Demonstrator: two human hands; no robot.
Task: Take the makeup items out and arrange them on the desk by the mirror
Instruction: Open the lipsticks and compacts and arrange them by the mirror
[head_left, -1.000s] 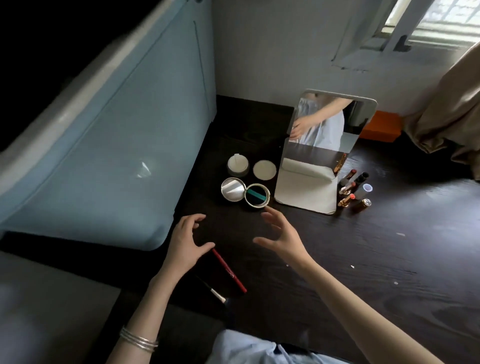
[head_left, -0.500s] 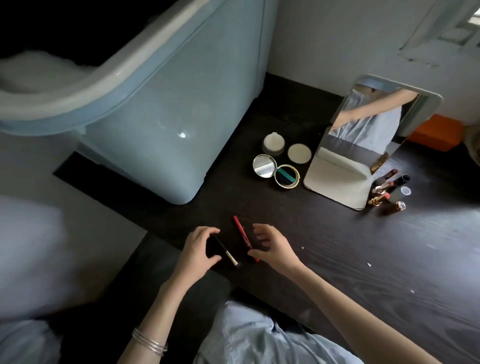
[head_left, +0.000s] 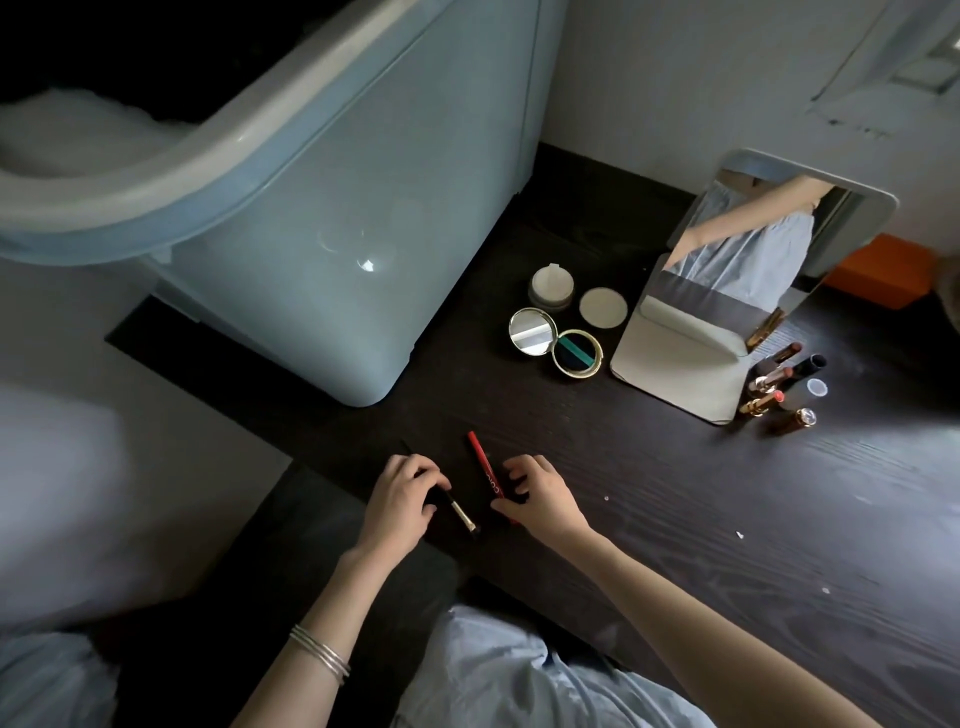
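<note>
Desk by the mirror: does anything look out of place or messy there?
Mostly tidy. Compacts and lipsticks flank the mirror, but the red pencil and small brush lie far from it, by the hands. A few pale specks dot the desk.

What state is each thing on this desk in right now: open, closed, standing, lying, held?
Mirror: standing, tilted back.
Gold compact: open, lying flat.
White jar: lid off.
Jar lid: lying flat beside the jar.
Lipsticks: lying beside the mirror, some uncapped.
Black brush: lying, left hand on its handle.
Red pencil: lying, right hand touching it.
</note>
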